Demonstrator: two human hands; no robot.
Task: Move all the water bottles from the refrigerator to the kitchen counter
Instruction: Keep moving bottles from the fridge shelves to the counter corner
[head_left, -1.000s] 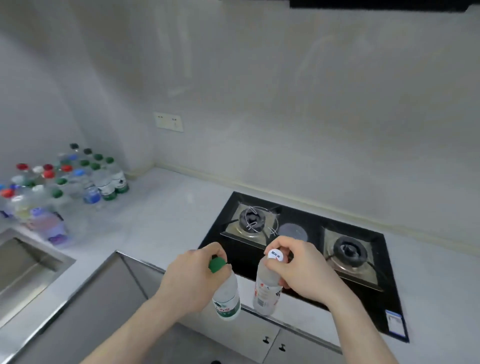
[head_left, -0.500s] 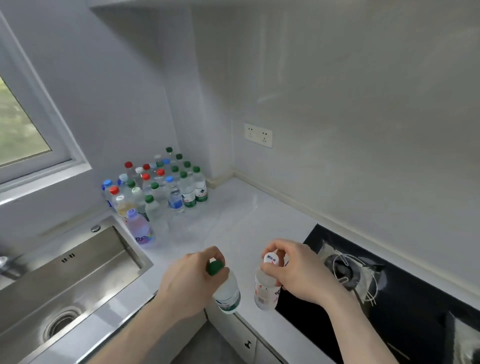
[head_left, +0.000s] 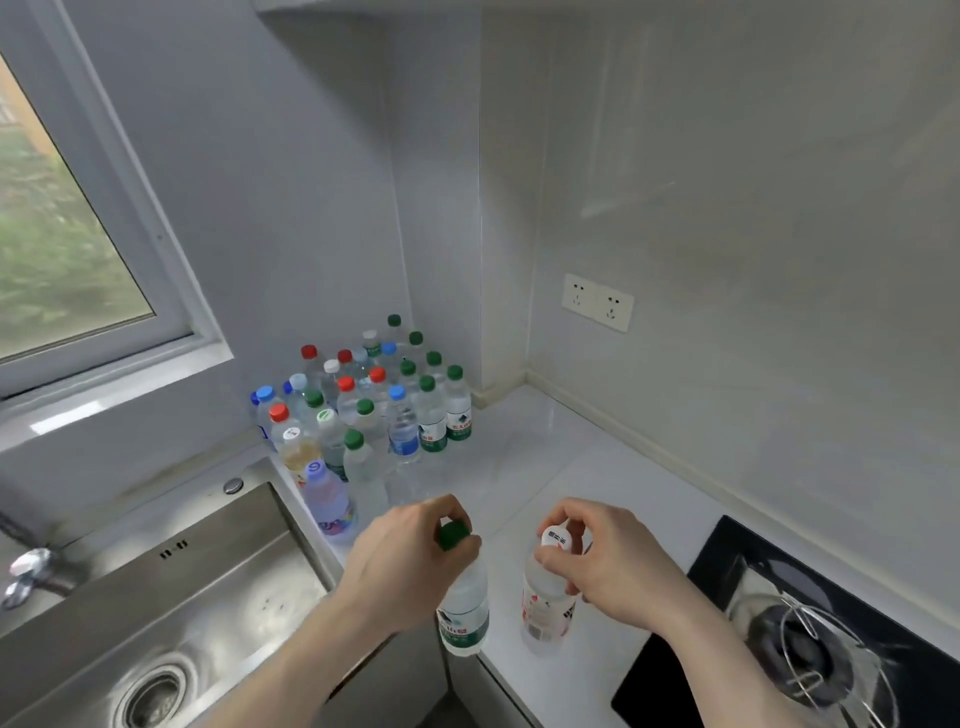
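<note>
Left hand (head_left: 410, 561): fingers and thumb curling around the neck of the green-cap bottle (head_left: 464, 608), pinching just under the cap. Bottle is hanging below the hand, cap up, long axis near vertical with the base tipping slightly away toward the counter edge. Its base looks to be hovering at the front lip of the counter (head_left: 597, 467), not resting; contact is hard to tell.

Right hand (head_left: 608, 561): fingertips closing on the neck of the white-cap bottle (head_left: 545, 603), thumb under the cap. This one is also hanging cap up, axis near vertical, over the counter just right of the other bottle. The two are close but apart.

Handling, as a judgement: both look full, so fairly heavy for a neck pinch; thin plastic walls would dent if squeezed mid-body, and cold bottles may be slick. The neck ring under the cap is the sure hold, and both hands are using it.

Ahead and left of the left hand, a cluster (head_left: 374, 405) of upright bottles is filling the counter corner. Sink (head_left: 171, 597) is lying left of that hand; stove (head_left: 810, 644) right of the right hand.
</note>
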